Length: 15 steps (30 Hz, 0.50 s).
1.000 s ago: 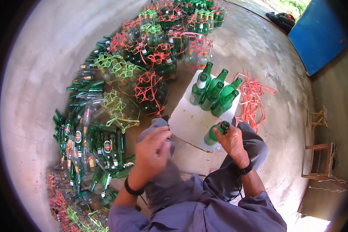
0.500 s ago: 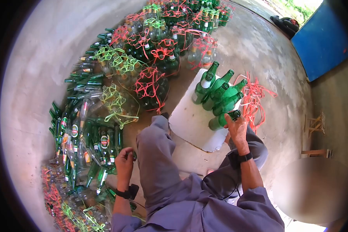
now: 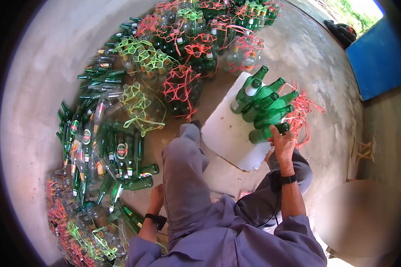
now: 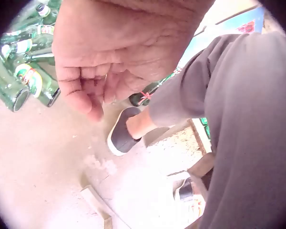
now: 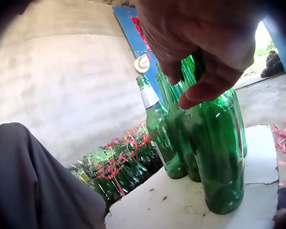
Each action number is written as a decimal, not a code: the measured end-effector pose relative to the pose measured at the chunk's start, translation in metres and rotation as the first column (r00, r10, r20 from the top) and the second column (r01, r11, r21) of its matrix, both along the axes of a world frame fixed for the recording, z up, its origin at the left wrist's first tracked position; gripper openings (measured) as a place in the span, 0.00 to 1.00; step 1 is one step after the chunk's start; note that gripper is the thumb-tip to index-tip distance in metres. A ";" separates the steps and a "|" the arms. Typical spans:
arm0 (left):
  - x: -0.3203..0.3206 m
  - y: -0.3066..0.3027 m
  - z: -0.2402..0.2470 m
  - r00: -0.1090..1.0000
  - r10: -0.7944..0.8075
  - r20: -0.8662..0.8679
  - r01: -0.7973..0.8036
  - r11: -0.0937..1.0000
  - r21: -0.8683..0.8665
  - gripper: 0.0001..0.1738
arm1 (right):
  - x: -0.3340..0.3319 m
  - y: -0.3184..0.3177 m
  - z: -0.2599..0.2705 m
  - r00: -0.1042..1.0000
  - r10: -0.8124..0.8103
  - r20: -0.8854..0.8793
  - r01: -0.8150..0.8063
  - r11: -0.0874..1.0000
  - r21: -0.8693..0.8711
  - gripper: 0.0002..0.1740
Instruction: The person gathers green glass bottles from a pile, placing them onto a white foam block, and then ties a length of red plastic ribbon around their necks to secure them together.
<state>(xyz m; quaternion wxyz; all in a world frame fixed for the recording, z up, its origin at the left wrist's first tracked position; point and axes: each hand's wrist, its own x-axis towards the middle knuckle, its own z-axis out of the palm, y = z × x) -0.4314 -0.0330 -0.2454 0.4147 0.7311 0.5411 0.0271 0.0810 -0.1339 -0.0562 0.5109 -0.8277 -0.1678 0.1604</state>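
Several green bottles (image 3: 249, 95) stand grouped on a white board (image 3: 227, 138). My right hand (image 3: 284, 149) holds the nearest bottle (image 3: 260, 134) by its neck and shoulder, beside the others. In the right wrist view that bottle (image 5: 219, 167) stands upright on the board, with my right hand's (image 5: 200, 38) fingers and thumb round its upper part. My left hand (image 3: 156, 199) is low beside my left knee, near loose bottles (image 3: 138, 183) on the floor. In the left wrist view my left hand (image 4: 117, 52) holds nothing, its fingers loosely bent.
Loose bottles (image 3: 116, 147) lie piled on the left, by the wall. Bundles tied with red and green strips (image 3: 180, 89) stand behind them. Red strips (image 3: 305, 111) lie right of the board. A blue panel (image 3: 378, 60) and a small wooden stool (image 3: 366, 150) are farther right.
My right hand has moved the bottle forward across the board to the grouped bottles. My left hand has dropped from in front of the left knee to beside the loose bottles.
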 end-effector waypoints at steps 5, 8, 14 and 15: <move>-0.041 -0.030 -0.070 0.993 -0.110 0.030 0.110 0.994 0.023 0.15 | 0.011 -0.013 -0.003 0.994 0.108 0.007 -0.107 0.992 -0.066 0.19; -0.044 -0.039 -0.051 0.994 -0.051 -0.092 0.034 0.983 -0.181 0.13 | 0.015 -0.021 -0.009 0.982 0.151 0.114 -0.136 0.982 -0.130 0.17; -0.077 -0.045 -0.066 0.930 0.268 -0.250 -0.324 0.921 -0.218 0.13 | 0.005 -0.025 0.009 0.966 0.257 0.040 -0.250 0.960 -0.129 0.21; -0.082 -0.043 -0.070 0.925 0.267 -0.270 -0.290 0.956 -0.047 0.14 | 0.002 -0.023 0.012 0.971 0.232 0.060 -0.222 0.965 -0.138 0.23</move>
